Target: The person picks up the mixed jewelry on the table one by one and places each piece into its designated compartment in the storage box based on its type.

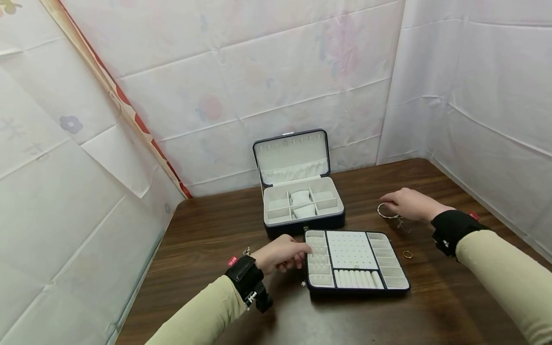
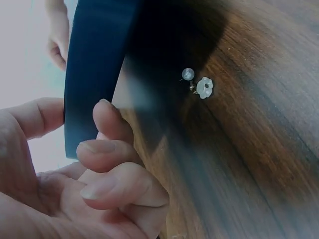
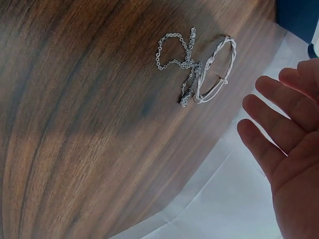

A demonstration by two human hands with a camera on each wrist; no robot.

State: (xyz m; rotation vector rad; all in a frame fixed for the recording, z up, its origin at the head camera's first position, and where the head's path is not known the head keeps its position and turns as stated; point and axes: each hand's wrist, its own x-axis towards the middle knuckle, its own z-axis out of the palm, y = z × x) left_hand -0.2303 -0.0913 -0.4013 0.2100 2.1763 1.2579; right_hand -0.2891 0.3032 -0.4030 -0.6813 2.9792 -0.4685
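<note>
My left hand (image 1: 282, 253) pinches the left edge of a dark jewelry tray (image 1: 319, 289) with pale compartments, as the left wrist view shows, its thumb and fingers on either side of the dark wall (image 2: 92, 84). Beneath it on the table lies an earring (image 2: 205, 87) with a pearl and a white flower. To the right, my right hand (image 1: 411, 203) hovers with fingers extended by a twisted silver bangle (image 3: 202, 84). Against the bangle lies a silver chain (image 3: 172, 64). A gold ring (image 1: 407, 254) rests between tray and right forearm.
Behind the tray stands an open jewelry box (image 1: 276, 225) with pale compartments, some holding cushions, its lid (image 1: 293, 153) raised. A small gold piece (image 1: 247, 250) shows behind my left wrist. White patterned sheets (image 1: 258, 72) hang round the wooden table (image 1: 207, 230).
</note>
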